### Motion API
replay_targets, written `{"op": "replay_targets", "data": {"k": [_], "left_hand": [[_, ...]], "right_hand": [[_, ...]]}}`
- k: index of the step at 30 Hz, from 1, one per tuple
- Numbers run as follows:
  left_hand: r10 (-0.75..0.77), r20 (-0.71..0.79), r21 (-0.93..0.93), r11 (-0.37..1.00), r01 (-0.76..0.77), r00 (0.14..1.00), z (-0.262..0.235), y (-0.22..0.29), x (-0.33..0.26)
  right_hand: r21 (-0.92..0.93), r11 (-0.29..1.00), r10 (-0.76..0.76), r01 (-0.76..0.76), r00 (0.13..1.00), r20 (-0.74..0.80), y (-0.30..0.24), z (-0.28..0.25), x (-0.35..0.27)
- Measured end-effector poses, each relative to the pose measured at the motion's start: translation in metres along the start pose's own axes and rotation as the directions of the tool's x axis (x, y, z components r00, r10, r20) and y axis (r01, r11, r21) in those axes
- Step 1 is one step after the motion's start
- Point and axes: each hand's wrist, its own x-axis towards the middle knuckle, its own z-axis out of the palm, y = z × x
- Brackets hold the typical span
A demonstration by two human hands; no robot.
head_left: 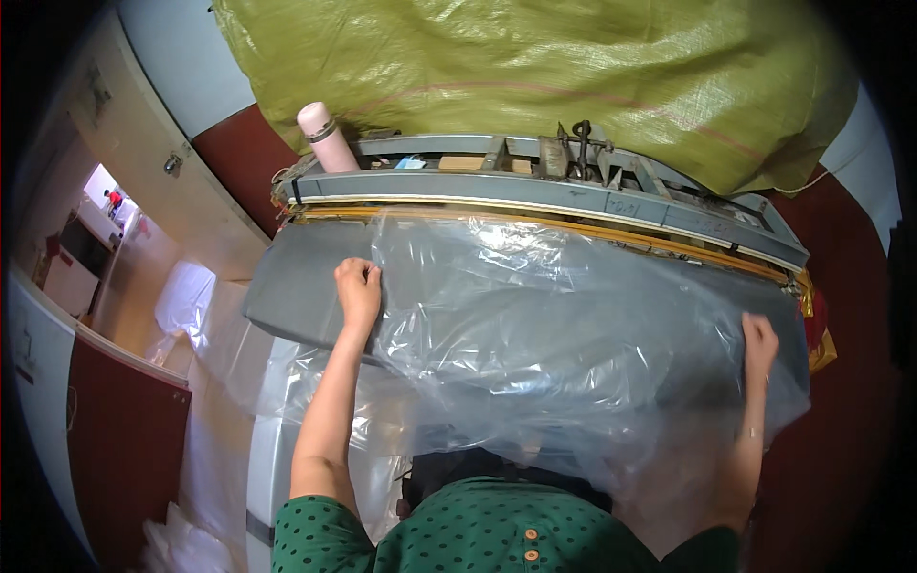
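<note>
A transparent plastic sheet point(516, 334) lies spread across the dark grey padded surface point(296, 272) of a machine in front of me. It is creased and shiny, and its near part drapes toward my body. With its fingers closed, my left hand point(358, 286) pinches the sheet's left edge over the grey surface. At the far right my right hand point(759, 346) is also closed, gripping the sheet near its right side. The right forearm shows partly through the film. My fingertips are mostly hidden in both hands.
Behind the surface runs a grey metal frame point(449, 187) with a yellow-orange strip point(535, 225) and a metal clamp point(581, 148). A pink thermos point(327, 138) stands on it at left. A yellow-green woven cover point(535, 76) hangs beyond. An open door point(143, 143) and loose plastic point(186, 296) are at left.
</note>
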Motion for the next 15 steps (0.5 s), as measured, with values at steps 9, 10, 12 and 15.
{"op": "replay_targets", "data": {"k": [9, 10, 12, 15], "left_hand": [[0.28, -0.033, -0.44, 0.858, -0.266, 0.959, -0.035, 0.103, -0.034], [0.324, -0.047, -0.445, 0.84, -0.31, 0.945, -0.038, 0.116, -0.036], [0.433, -0.084, -0.368, 0.824, -0.432, 0.898, -0.044, 0.135, -0.044], [0.536, -0.089, -0.184, 0.82, -0.543, 0.84, -0.053, 0.159, -0.058]], "right_hand": [[-0.843, 0.529, 0.611, 0.099, 0.644, 0.459, -0.016, -0.142, -0.116], [-0.827, 0.545, 0.482, 0.133, 0.758, 0.44, -0.03, -0.131, -0.101], [-0.515, 0.833, 0.106, 0.201, 0.856, 0.505, -0.093, -0.078, -0.063], [0.076, 0.989, -0.145, 0.124, 0.834, 0.532, -0.178, 0.002, -0.023]]}}
